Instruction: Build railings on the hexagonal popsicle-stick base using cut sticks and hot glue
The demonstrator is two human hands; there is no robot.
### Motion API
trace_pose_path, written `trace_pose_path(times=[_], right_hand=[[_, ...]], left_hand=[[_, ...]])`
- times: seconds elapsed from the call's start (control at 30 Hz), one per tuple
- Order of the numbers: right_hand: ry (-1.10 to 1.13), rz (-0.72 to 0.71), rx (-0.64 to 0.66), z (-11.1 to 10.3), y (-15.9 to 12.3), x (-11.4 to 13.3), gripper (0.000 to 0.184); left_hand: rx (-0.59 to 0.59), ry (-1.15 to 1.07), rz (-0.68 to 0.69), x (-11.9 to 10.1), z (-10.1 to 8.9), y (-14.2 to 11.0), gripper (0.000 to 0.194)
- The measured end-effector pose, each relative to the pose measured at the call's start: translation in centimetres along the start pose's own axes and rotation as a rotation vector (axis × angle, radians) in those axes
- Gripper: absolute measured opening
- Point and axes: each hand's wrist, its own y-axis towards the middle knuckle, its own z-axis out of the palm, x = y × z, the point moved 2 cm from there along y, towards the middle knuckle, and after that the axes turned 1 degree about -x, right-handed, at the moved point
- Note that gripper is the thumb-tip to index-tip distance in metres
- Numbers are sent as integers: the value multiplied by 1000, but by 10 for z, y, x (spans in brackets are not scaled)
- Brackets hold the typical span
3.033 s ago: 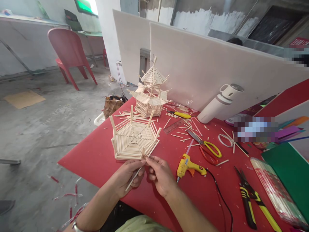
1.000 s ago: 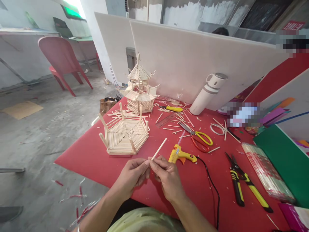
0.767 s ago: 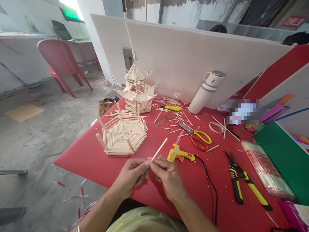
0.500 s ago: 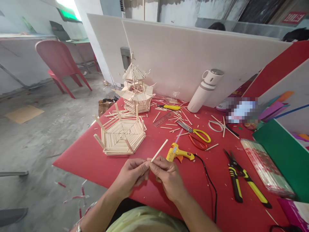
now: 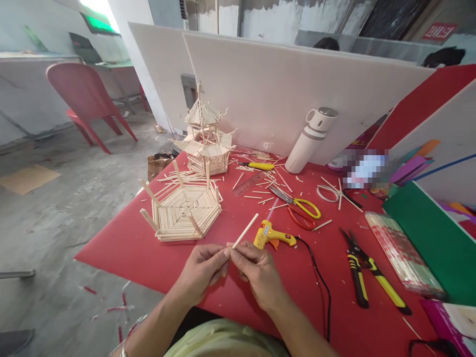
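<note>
A thin pale wooden stick (image 5: 246, 231) slants up and to the right from between my fingertips. My left hand (image 5: 207, 270) pinches at its lower end, and my right hand (image 5: 255, 270) grips it right beside, the fingers of both touching. Beyond them stands a six-sided tray-like base of sticks (image 5: 188, 208) with upright posts at its corners. A yellow glue gun (image 5: 273, 235) lies just right of my right hand, a clear glue stick poking out of its back. Behind the base rises a pagoda model made of sticks (image 5: 204, 134).
Scissors (image 5: 297, 201), a utility knife (image 5: 260, 166), a ruler (image 5: 251, 184) and loose sticks lie across the red table (image 5: 122, 248). Black-yellow pruning shears (image 5: 366, 272) and a packet of sticks (image 5: 405, 253) lie right. A white flask (image 5: 311, 141) stands before white boards (image 5: 260, 84).
The whole scene has shifted slightly left in view, as the camera has turned a little right. Both hands keep the same hold on the stick.
</note>
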Motion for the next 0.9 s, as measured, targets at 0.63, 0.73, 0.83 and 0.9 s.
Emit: trace_pose_path(times=[0.63, 0.73, 0.83, 0.9], right_hand=[[-1571, 359, -869, -272, -75, 38, 94], [-1372, 315, -793, -282, -78, 36, 61], [-853, 186, -777, -272, -76, 49, 54], [-395, 17, -679, -249, -70, 64, 73]], left_hand=[[163, 149, 11, -27, 98, 38, 47], [123, 144, 27, -29, 89, 33, 48], [75, 136, 45, -32, 74, 27, 49], [38, 137, 59, -34, 63, 24, 49]])
